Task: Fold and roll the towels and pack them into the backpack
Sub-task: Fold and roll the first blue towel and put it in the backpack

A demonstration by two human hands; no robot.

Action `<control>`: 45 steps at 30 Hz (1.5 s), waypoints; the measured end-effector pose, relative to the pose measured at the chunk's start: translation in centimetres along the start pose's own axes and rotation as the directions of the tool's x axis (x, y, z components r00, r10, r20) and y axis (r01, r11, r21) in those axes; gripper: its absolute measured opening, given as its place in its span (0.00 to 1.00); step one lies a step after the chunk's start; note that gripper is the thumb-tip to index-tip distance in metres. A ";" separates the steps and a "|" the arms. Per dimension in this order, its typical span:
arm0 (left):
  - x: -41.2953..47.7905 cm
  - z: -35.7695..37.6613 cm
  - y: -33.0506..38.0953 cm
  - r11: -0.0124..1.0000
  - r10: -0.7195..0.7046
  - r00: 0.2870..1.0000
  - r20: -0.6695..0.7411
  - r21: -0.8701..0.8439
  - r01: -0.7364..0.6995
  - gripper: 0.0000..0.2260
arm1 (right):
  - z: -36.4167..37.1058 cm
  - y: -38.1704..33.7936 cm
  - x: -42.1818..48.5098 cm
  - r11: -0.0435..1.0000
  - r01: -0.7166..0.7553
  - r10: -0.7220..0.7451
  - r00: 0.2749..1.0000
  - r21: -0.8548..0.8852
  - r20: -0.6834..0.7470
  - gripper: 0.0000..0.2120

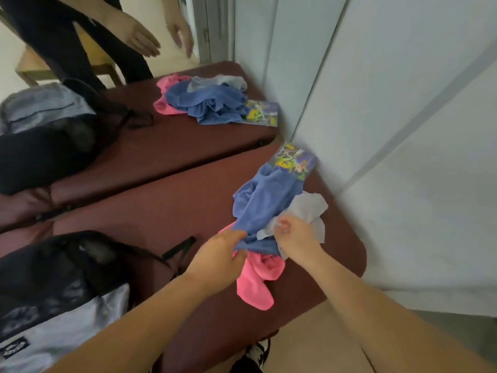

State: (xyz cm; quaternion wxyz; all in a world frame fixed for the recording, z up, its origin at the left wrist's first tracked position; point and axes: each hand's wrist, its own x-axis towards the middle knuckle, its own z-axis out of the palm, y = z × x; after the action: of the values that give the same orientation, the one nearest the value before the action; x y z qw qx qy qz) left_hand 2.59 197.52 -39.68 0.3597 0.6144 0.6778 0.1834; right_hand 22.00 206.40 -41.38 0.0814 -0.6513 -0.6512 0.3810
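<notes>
Blue towel (pixel 266 200) sat bunched in a heap toward the far right corner of the maroon padded table (pixel 161 200), and the left hand (pixel 220 262) had its fingers curled round the near hem, thumb on top. Right hand (pixel 295 238) pinched a fold of the pale grey towel (pixel 309 205) just beside it, fingers closed tight. Pink towel (pixel 258 286) lay underneath, touching both, one end trailing toward the table's near edge.

All three looked thin, light and floppy, with no stiffness to lean on. My read was they would sag and tangle unless taken by a corner or a straight hem and lifted apart one at a time.

A colourful card packet (pixel 294 160) touched the blue towel's far end, up against the mirror (pixel 134 76), and it could get dragged along. Room was tight on the right, with the wall (pixel 403 157) close and the rounded table corner near. Open surface lay to the left, between the heap and the black-and-grey backpack (pixel 61 286) at the table's left end. Whether it was unzipped, I couldn't tell.
</notes>
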 end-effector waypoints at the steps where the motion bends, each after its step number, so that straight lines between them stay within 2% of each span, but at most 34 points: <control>1: 1.4 0.8 -0.8 1.000 -0.023 1.000 0.005 0.007 0.023 0.10 | 0.8 0.1 1.6 1.000 0.021 -0.021 1.000 0.000 0.001 0.04; 4: 6.0 4.1 -4.3 0.997 -0.080 0.997 -0.001 -0.006 0.080 0.09 | 4.3 2.1 6.0 0.999 0.010 -0.011 1.000 0.049 0.016 0.10; 6: 9.1 6.3 -6.4 0.991 -0.124 0.992 -0.027 -0.043 0.123 0.14 | 6.8 3.9 8.1 0.998 0.021 -0.020 1.000 0.056 -0.012 0.10; 8: 11.9 8.8 -8.2 0.987 -0.138 0.989 -0.043 -0.085 0.134 0.19 | 9.1 6.0 9.7 0.994 0.100 -0.095 0.985 0.035 -0.142 0.07; 10: 14.1 11.1 -10.1 0.983 -0.141 0.987 -0.072 -0.127 0.131 0.22 | 10.7 7.9 10.9 0.980 0.200 -0.195 0.938 -0.012 -0.286 0.10; 12: 15.6 12.7 -11.5 0.976 -0.150 0.984 -0.096 -0.175 0.131 0.20 | 11.8 9.3 11.6 0.961 0.273 -0.268 0.887 -0.042 -0.376 0.12; 13: 16.1 13.2 -11.9 0.973 -0.154 0.981 -0.116 -0.190 0.130 0.14 | 12.3 9.7 11.8 0.957 0.287 -0.278 0.873 -0.040 -0.400 0.12; 14: 16.2 13.5 -12.1 0.975 -0.146 0.980 -0.132 -0.185 0.120 0.06 | 12.7 10.2 12.0 0.954 0.297 -0.283 0.861 -0.032 -0.422 0.12; 17: 15.4 13.7 -12.4 0.977 -0.061 0.974 -0.216 -0.213 0.014 0.13 | 13.8 10.4 11.8 0.940 0.342 -0.304 0.815 -0.014 -0.492 0.11; 21: 10.1 10.6 -11.2 0.952 0.074 0.930 -0.359 -0.252 -0.173 0.06 | 13.9 8.2 9.3 0.891 0.451 -0.411 0.748 -0.055 -0.522 0.07; 24: 4.3 7.0 -9.5 0.947 0.154 0.886 -0.437 -0.191 -0.259 0.05 | 13.3 5.4 5.5 0.827 0.553 -0.527 0.697 -0.104 -0.486 0.13; 27: -3.3 4.2 -7.9 0.933 0.199 0.876 -0.440 -0.188 -0.306 0.06 | 12.9 2.5 -0.1 0.710 0.690 -0.687 0.632 -0.145 -0.358 0.31; 28: -5.9 3.4 -7.3 0.929 0.198 0.872 -0.448 -0.198 -0.312 0.06 | 12.7 1.5 -2.3 0.671 0.726 -0.731 0.610 -0.154 -0.308 0.30; 30: -11.4 2.1 -6.4 0.919 0.184 0.849 -0.494 -0.219 -0.327 0.06 | 12.5 -0.7 -7.2 0.621 0.777 -0.778 0.592 -0.108 -0.209 0.18; 32: -16.6 1.3 -6.0 0.908 0.166 0.825 -0.541 -0.242 -0.341 0.03 | 12.6 -1.8 -12.5 0.667 0.745 -0.743 0.663 -0.021 -0.090 0.05; 34: -20.8 0.3 -6.2 0.898 0.132 0.796 -0.591 -0.269 -0.349 0.03 | 13.3 -2.8 -17.1 0.652 0.758 -0.757 0.652 0.008 -0.037 0.10; 36: -24.2 -0.3 -6.8 0.900 0.102 0.782 -0.615 -0.278 -0.336 0.03 | 14.7 -3.6 -21.0 0.627 0.775 -0.777 0.630 0.084 -0.013 0.09; 40: -29.7 -0.6 -8.5 0.923 0.072 0.773 -0.630 -0.252 -0.292 0.03 | 18.7 -4.9 -26.7 0.637 0.670 -0.735 0.677 0.383 0.038 0.06; 42: -32.1 -1.1 -9.4 0.917 0.050 0.802 -0.596 -0.291 -0.274 0.03 | 20.1 -4.9 -28.6 0.580 0.561 -0.747 0.656 0.591 0.110 0.10; 45: -34.5 -2.1 -11.0 0.894 0.068 0.855 -0.514 -0.349 -0.281 0.03 | 21.5 -4.5 -29.7 0.460 0.305 -0.758 0.624 0.834 0.190 0.18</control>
State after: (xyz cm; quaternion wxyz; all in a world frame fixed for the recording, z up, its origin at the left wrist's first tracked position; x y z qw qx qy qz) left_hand -7.11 162.67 -36.76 0.2792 0.5180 0.6322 0.5039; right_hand 9.58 171.61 -42.06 0.2694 -0.1708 -0.6097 0.7256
